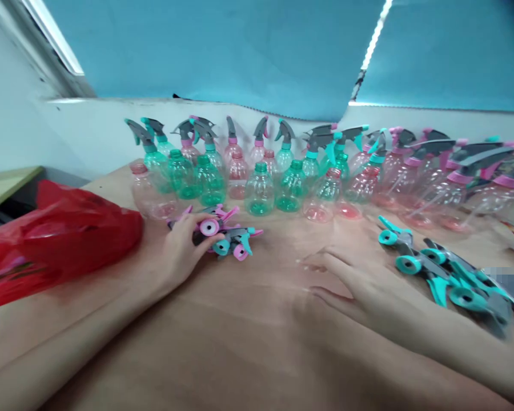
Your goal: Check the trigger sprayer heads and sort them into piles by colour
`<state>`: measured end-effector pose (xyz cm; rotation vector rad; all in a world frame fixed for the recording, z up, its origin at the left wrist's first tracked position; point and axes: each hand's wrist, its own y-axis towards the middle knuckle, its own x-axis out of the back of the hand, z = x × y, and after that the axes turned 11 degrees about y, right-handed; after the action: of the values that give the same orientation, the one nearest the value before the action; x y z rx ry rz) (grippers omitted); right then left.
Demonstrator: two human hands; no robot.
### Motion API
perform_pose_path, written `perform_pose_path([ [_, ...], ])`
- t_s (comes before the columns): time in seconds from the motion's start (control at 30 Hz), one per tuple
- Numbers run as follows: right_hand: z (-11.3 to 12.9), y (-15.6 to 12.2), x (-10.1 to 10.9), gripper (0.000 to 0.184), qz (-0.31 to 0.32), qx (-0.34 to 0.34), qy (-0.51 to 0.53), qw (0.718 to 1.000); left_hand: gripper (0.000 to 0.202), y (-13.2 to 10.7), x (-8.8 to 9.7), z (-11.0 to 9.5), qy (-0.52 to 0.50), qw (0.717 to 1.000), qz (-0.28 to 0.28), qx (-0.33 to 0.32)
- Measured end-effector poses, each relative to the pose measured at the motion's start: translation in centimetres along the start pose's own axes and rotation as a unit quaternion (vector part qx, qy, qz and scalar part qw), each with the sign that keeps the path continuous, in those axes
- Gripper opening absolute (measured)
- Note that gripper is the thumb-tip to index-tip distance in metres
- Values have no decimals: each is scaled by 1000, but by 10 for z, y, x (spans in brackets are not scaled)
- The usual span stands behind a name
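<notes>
My left hand point(180, 246) curls around a small heap of spray-trigger heads point(223, 231), pink and teal with grey bodies, lying on the brown table point(240, 342). Its fingers grip a grey one with a pink collar. My right hand point(351, 279) lies flat on the table with fingers stretched toward the left, holding nothing. A second heap of teal and grey trigger heads point(445, 274) sits just right of that hand. Behind both stands a row of small clear bottles point(261, 191), green and pink; several carry trigger heads, several are uncapped.
A red plastic bag point(60, 240) lies on the table's left side next to my left forearm. A white wall ledge point(240, 114) and blue sheeting point(218, 51) run behind the bottles. A blurred object sits at the right edge.
</notes>
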<state>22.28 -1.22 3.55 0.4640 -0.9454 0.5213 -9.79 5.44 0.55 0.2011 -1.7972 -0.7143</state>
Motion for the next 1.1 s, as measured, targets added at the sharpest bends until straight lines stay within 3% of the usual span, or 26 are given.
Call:
perform_pose_path([
  [0.13,-8,5,-12,27,55,-26,29,998,34,-5,7,3,9,996,65,-69],
  [0.23,-13,2,-10,26,67,-28,48,996,37,-7,11,4,14,993,75,-90],
  [0.37,-33,-14,0,36,-20,-62,19,998,34,-2,16,-6,22,993,42,-113],
  [0.53,-79,-38,17,46,-105,-125,-58,985,20,-1,22,-54,-3,969,-32,-247],
  [0.63,-106,-51,34,42,-141,-144,-90,975,21,-5,20,-94,-60,925,-11,-375],
  [0.73,-129,-57,48,40,-163,-161,-139,963,16,-6,7,-131,-112,886,12,-450],
  [0.83,-146,-54,55,45,-154,-166,-191,955,14,-1,-12,-160,-154,868,34,-472],
  [0.93,-156,-45,54,33,-132,-170,-220,952,15,8,-31,-182,-188,862,59,-466],
  [1.1,-161,-31,52,31,-124,-171,-221,952,11,25,-56,-199,-227,881,90,-405],
])
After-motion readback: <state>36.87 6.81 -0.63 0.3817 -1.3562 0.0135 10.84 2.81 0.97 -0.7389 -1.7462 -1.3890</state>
